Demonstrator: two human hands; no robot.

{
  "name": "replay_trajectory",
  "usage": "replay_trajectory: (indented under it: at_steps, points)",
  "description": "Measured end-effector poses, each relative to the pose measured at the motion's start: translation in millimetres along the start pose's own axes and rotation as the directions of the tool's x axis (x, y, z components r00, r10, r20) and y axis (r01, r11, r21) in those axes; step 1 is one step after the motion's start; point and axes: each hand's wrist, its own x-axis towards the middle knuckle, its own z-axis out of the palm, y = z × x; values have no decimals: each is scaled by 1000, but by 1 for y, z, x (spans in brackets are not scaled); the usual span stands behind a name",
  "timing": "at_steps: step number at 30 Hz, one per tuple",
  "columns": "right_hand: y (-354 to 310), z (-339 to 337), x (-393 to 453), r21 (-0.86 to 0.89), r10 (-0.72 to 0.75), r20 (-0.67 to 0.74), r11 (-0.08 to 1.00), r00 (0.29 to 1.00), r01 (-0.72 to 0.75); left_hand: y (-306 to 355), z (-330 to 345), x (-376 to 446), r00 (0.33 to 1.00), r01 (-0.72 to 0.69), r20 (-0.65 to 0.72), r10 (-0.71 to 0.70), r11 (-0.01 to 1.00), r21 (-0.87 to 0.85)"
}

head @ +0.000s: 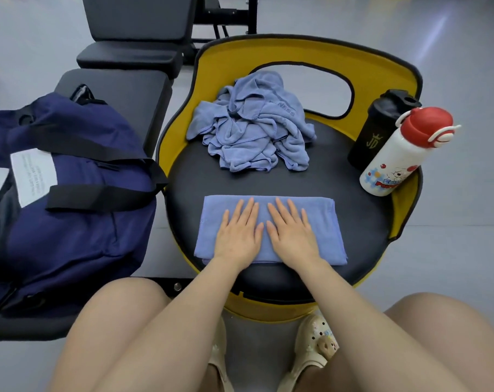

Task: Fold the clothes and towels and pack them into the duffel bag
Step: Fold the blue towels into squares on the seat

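Blue cloth folded into a flat rectangle, the towel (pixel 269 230) lies at the near edge of the round black seat (pixel 353 222) that serves as the worktop, its long axis running left to right, parallel to that near edge. The left hand (pixel 238 232) and the right hand (pixel 292 232) both rest flat on it, side by side, fingers straight and pointing toward the far edge, gripping nothing. The step in hand looks like smoothing a finished fold.

A crumpled pile of blue cloth (pixel 251 128) waits unfolded near the far edge. The navy duffel bag (pixel 70 199) sits on a black bench just beyond the left edge; whether its top is unzipped cannot be told.

The next move probably calls for either one more fold, end to end, to shorten the towel, or lifting it from both short ends and carrying it left to the bag without letting the layers slip.
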Motion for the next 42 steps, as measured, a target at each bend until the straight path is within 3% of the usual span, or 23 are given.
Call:
replay_trajectory:
  at_steps: [10,13,17,20,23,26,30,34,39,42]
  points:
    - [47,-11,-16,-53,159,-15,986,987,-160,-37,-7,-13,988,148,-26,-150,985,-85]
    - [48,-14,-19,-46,192,17,981,981,-191,-42,-12,-18,972,208,-48,-230,939,-273]
    - [37,-23,-15,-101,146,9,984,989,-144,-43,-24,-25,861,327,-137,-490,739,-588]
    - [25,-21,-17,-72,3,4,997,1000,-3,-49,-35,-22,806,446,20,-591,586,-676]
    - [19,-12,-21,-50,25,89,999,996,-20,-57,-43,-18,807,523,165,-567,555,-647]
    - [17,-9,-22,-62,52,89,997,995,-46,-60,-47,-18,807,559,288,-516,507,-656]
    - [9,-7,-22,-60,70,90,996,993,-65,-61,-52,-19,823,522,308,-477,419,-743]
    - [-4,-4,-21,-72,80,79,995,994,-74,-63,-59,-20,875,387,126,-467,521,-761]
    - [-13,-2,-19,-49,87,111,995,990,-82,-43,-74,-26,899,237,-33,-436,548,-802]
    - [-17,-9,-13,200,115,47,972,992,-122,-23,-77,-29,937,176,-49,-345,588,-789]
